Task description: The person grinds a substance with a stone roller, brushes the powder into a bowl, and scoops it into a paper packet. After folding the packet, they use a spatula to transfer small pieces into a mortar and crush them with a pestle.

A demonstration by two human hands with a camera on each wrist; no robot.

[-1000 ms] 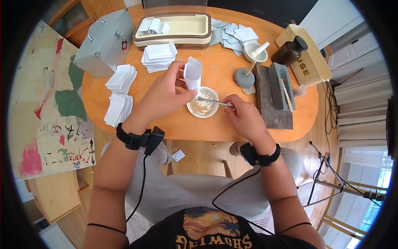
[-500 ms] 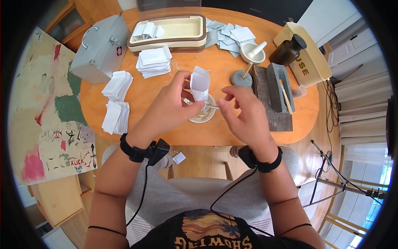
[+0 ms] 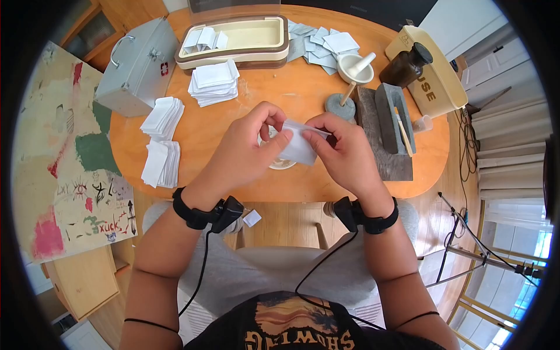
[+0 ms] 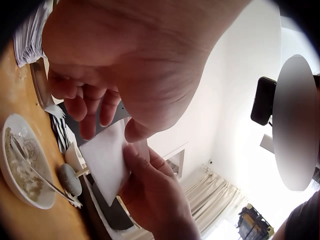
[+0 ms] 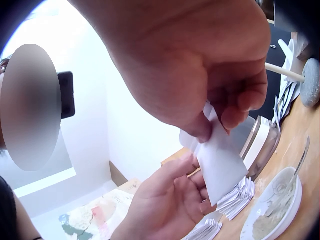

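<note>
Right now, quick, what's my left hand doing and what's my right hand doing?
Left hand: closed, thumb and fingers pinching one side of the white packet.
Right hand: closed, pinching the same packet's other side.

Daylight glares through the window [image 3: 543, 245] at the head view's lower right. That view is bright and mostly sharp—fisheye distortion bows the tabletop [image 3: 280, 87], and its corners go black. The wrist views look softer: walls wash out to white, shading the left hand [image 4: 135, 65] and right hand [image 5: 195, 60]—the paper packet [image 4: 109, 160] shows little texture.
</note>
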